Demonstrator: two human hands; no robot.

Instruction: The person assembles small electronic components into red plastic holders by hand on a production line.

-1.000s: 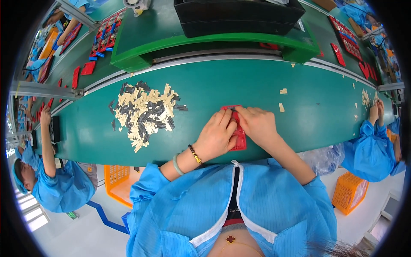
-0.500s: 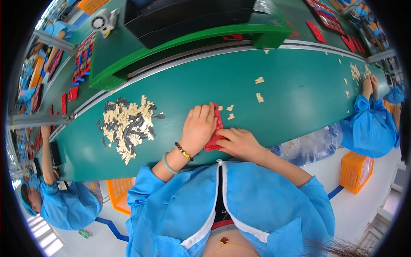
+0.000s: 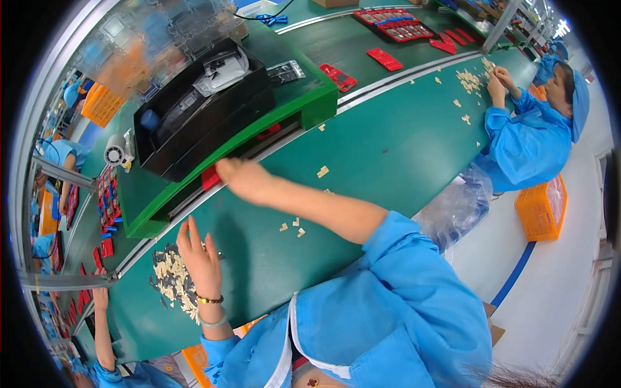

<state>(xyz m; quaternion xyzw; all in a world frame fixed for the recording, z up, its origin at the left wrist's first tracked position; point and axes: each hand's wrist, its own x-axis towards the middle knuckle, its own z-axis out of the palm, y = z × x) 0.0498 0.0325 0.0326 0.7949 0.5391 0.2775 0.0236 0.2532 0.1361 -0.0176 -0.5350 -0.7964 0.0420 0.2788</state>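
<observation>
My right hand (image 3: 244, 181), somewhat blurred, reaches forward to the gap under the green shelf. Its closed fingers are on a flat red plastic part (image 3: 211, 177), which shows only partly at the shelf's edge. Over the heap of small beige and black pieces (image 3: 172, 279), my left hand (image 3: 200, 258) is raised with fingers apart and nothing in it. It covers part of that heap. A few loose beige pieces (image 3: 301, 232) lie on the green table (image 3: 381, 155) beneath and beyond my right forearm.
A black bin (image 3: 207, 123) holding bags stands on the green shelf (image 3: 297, 116). Red parts (image 3: 385, 59) lie on the strip beyond the metal rail. To the right, a co-worker (image 3: 517, 136) handles beige pieces; another person's arm (image 3: 102, 323) reaches in at left. An orange crate (image 3: 542, 210) stands on the floor.
The red part has gone from in front of me to the shelf with my right hand. My left hand has let go and moved left over the heap. The view has turned and shifted.
</observation>
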